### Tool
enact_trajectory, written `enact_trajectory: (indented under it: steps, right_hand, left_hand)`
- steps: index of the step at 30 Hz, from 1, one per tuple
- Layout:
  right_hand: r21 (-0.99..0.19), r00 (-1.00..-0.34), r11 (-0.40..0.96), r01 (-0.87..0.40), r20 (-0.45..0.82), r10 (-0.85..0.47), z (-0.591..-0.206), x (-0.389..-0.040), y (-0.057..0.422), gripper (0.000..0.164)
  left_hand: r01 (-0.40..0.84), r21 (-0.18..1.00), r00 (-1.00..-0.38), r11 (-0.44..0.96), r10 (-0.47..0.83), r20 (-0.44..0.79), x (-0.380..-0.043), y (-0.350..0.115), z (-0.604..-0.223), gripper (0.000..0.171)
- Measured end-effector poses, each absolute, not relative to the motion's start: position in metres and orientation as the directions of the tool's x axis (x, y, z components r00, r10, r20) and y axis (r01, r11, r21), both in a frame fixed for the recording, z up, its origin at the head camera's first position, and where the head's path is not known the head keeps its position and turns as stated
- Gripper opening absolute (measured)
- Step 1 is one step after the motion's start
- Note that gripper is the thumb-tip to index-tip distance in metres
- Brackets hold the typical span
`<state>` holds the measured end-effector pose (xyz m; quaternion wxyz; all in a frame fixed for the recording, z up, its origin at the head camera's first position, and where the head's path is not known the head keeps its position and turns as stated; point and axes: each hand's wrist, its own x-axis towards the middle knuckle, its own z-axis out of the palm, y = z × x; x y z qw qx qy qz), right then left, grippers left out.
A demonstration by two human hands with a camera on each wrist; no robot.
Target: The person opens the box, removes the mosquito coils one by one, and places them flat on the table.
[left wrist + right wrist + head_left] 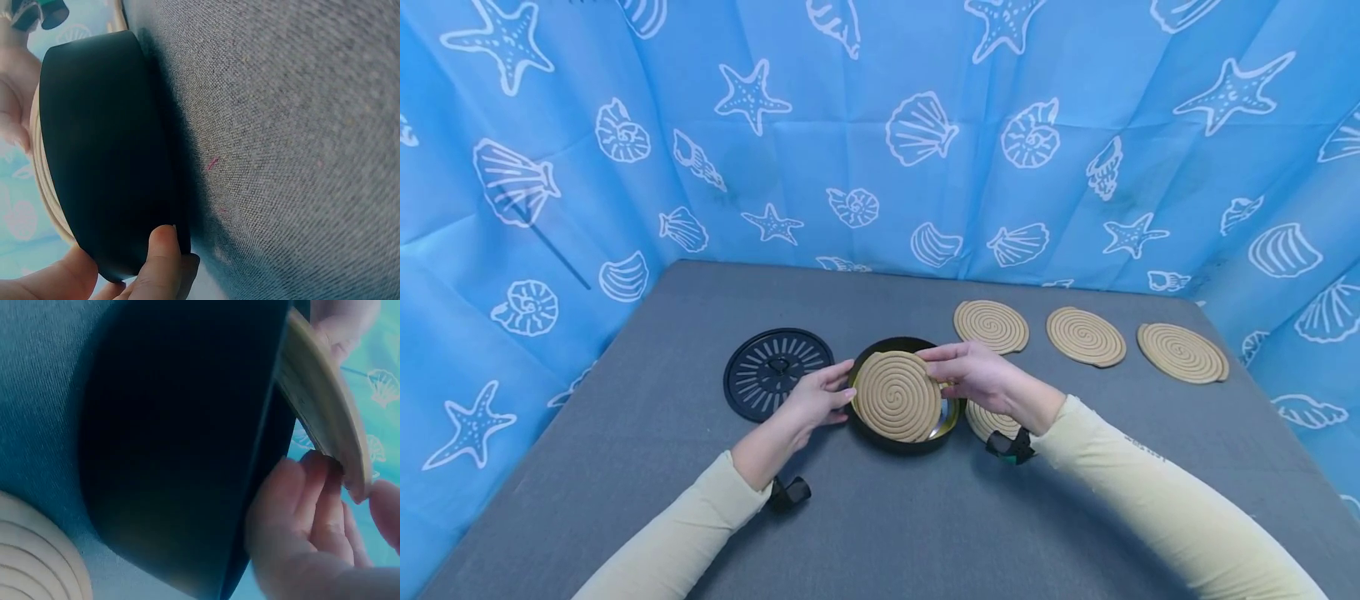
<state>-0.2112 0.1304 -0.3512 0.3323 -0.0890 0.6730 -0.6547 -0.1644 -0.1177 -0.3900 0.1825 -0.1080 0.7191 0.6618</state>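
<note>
A tan spiral mosquito coil point(898, 397) lies tilted over the mouth of a round black tin point(904, 447), whose inside shows yellowish and shiny. My right hand point(977, 373) pinches the coil's far right edge, thumb on top and fingers beneath, as the right wrist view shows. At the tin's left side, my left hand point(808, 404) grips the tin, its fingers on the black outer wall point(112, 144) and its thumb at the rim beside the coil's edge. In the right wrist view the coil's raised edge point(334, 419) stands above the rim.
A black slotted lid point(778, 373) with a small central handle lies left of the tin. Several more coils rest on the grey cloth-covered table point(880, 533): one point(992, 421) partly under my right wrist, others point(1086, 337) toward the back right. A blue shell-print curtain point(850, 167) borders the table.
</note>
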Motion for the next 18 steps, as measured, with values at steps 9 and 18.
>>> enact_trajectory:
  steps: [9, 18]
  right_hand:
    - [-0.934, -0.734, 0.043, 0.354, -0.306, -0.607, -0.354, -0.203, 0.128, 0.048]
    - [-0.932, -0.723, 0.049, 0.359, -0.311, -0.617, -0.357, -0.197, 0.134, 0.057]
  left_hand:
    - [-0.392, 0.915, -0.913, 0.097, 0.086, -0.400, -0.164, -0.117, -0.391, 0.052]
    - [-0.391, 0.914, -0.913, 0.106, 0.082, -0.400, -0.163, -0.118, -0.389, 0.052]
